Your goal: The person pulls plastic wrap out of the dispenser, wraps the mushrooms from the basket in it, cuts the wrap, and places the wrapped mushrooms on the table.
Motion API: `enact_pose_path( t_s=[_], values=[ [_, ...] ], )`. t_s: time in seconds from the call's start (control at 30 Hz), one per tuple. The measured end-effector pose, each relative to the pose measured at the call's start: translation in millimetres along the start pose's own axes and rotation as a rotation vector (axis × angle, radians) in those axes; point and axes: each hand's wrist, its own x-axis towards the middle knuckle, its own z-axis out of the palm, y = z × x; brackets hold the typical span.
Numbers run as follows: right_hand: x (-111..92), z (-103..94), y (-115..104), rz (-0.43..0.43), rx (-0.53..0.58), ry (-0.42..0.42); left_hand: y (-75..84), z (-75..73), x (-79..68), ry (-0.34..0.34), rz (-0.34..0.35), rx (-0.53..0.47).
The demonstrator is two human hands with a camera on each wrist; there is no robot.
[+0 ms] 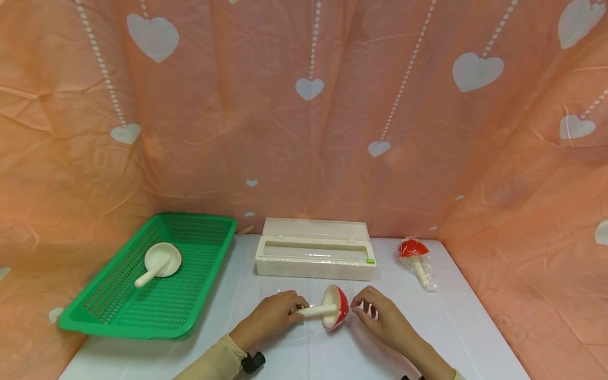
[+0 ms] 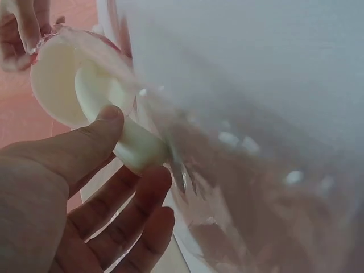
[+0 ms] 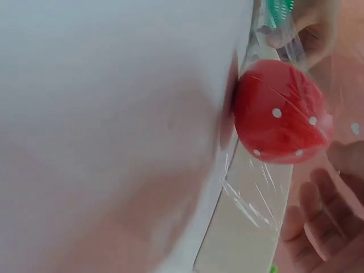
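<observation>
A toy mushroom [image 1: 335, 307] with a red, white-dotted cap and cream stem lies sideways above the white table. My left hand [image 1: 280, 312] pinches the stem near its end between thumb and fingers, as the left wrist view shows. Clear plastic film [image 2: 227, 187] spreads around the stem and partly covers the cap. My right hand [image 1: 382, 316] is beside the cap, fingers loosely bent and fingertips right at its edge. In the right wrist view the red cap [image 3: 281, 111] shows shiny film creases, with the right thumb [image 3: 347, 162] close to its rim.
A cling film dispenser [image 1: 315, 264] with its lid raised stands behind the hands. A green basket [image 1: 190, 327] at the left holds another mushroom [image 1: 161, 261]. At the right lies a film-wrapped mushroom [image 1: 415, 258]. Orange cloth with hearts [image 1: 309, 158] surrounds the table.
</observation>
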Motion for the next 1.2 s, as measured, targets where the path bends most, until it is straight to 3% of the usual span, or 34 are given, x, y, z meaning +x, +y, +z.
enact_pose_path(
  t_s=[0.2,0.37,0.53,0.7,0.83,0.97,1.1,1.2],
  values=[
    [11.8,11.3,5.4,0.011,0.051,0.014,-0.1,-2.1,-3.0,0.027,0.003,0.001],
    [15.7,13.6,8.1,0.021,0.054,0.000,-7.5,-14.0,-24.3,0.070,0.029,0.034],
    [17.4,11.4,8.7,0.008,0.047,0.006,-22.2,-27.2,-54.8,-0.040,0.047,0.091],
    [19.5,11.1,9.1,0.017,0.042,0.001,-35.0,-28.0,-66.3,-0.090,0.060,0.049],
    [22.2,12.9,9.6,0.034,0.047,-0.029,-39.1,-33.5,-64.4,-0.043,0.053,-0.017],
    [24.6,12.7,10.9,0.048,0.046,-0.038,-36.6,-39.8,-50.3,0.094,0.003,-0.022],
    [28.0,12.6,12.7,0.074,0.048,-0.047,-32.0,-36.7,-30.7,0.227,-0.124,-0.066],
    [30.5,12.9,14.0,0.084,0.046,-0.058,-29.9,-29.3,-18.3,0.275,-0.218,-0.145]
  ],
)
